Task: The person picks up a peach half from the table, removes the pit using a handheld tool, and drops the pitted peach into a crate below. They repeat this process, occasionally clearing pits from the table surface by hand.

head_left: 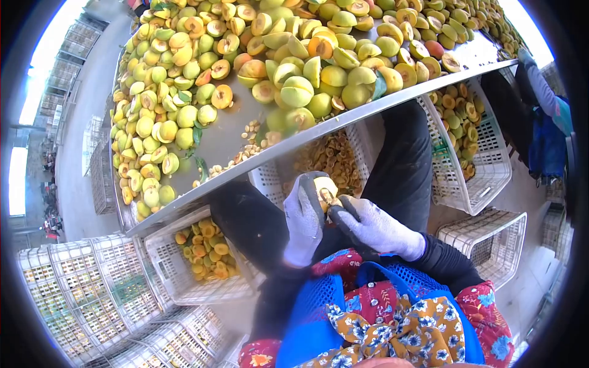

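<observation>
Below the tabletop (pixel 368 109) edge and over a white crate (pixel 268 178) of halves, the gloved left hand (pixel 304 224) wraps its grip around a yellow fruit (pixel 324 187) while the right hand (pixel 375 228) pinches it in a narrow grip.

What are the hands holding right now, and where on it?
A yellow fruit: the left hand cups its outer side, and the right hand grips its near edge with the fingertips.
</observation>
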`<state>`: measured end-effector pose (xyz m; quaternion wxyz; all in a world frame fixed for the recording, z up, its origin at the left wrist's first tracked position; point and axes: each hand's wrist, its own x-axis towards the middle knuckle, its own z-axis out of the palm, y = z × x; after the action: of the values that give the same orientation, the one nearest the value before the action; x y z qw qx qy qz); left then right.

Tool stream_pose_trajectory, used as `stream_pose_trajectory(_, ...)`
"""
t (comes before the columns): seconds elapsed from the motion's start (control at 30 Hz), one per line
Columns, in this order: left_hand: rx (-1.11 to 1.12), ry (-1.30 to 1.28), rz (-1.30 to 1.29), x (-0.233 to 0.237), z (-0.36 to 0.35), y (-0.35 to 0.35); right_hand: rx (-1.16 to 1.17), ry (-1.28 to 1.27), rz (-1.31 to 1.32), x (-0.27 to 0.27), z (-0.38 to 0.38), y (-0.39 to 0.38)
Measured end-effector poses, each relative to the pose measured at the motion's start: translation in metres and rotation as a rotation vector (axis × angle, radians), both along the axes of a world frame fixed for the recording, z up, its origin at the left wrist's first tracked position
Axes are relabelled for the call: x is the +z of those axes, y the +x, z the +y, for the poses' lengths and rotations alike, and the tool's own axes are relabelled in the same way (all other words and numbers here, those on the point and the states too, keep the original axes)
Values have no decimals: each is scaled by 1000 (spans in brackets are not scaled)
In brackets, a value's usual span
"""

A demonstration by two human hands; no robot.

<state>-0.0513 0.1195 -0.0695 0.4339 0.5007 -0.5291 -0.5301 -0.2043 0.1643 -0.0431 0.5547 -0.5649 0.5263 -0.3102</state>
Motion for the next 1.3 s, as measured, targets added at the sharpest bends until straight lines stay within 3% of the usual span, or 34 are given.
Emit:
stream_pose_trajectory(0.07, 53, -85, -91, -3, 2, -4, -13, 606, -346, 28, -11, -7)
stream_pose_trajectory(0.13, 30, -108, -186, 6, 0, -6, 3, 494, -319, 19, -8, -8)
stream_pose_trajectory(0.17, -16, -67, -259, 10, -2, -5, 3, 274, -129, 5, -2, -6)
stream_pose_trajectory(0.23, -20, 114, -78, -8, -4, -2, 2, -169, 250, -20, 6, 3)
stream_pose_trajectory(0.27, -20, 200, 12, -14, -6, -1, -8, -144, 266, -18, 6, 2)
stream_pose_trajectory(0.33, -58, -65, -79, -2, -1, -3, -28, -87, 294, -4, 2, 2)
stream_pose_trajectory(0.43, -173, -259, -237, -11, -6, 8, -56, -151, 230, -7, 5, 1)
stream_pose_trajectory(0.53, -65, 573, 371, -2, 1, 8, -95, -123, 295, -4, 1, 1)
stream_pose_trajectory(0.57, -90, 604, 373, -5, 2, 9, -111, -136, 312, -4, -1, 1)
stream_pose_trajectory(0.77, -178, 491, 243, -6, 12, 14, -103, -143, 251, -3, -11, -3)
stream_pose_trajectory(0.9, -195, 315, 121, -35, 22, 15, -84, -197, 269, 0, -13, -1)
stream_pose_trajectory(1.1, -106, 453, 422, -31, 26, 17, -105, -239, 238, -8, -11, -3)
stream_pose_trajectory(1.2, -65, 513, 631, 3, 10, 20, -330, -145, 209, 2, -19, -11)
stream_pose_trajectory(1.3, -63, 414, 811, 4, 2, 29, -315, -185, 258, 3, -12, -19)
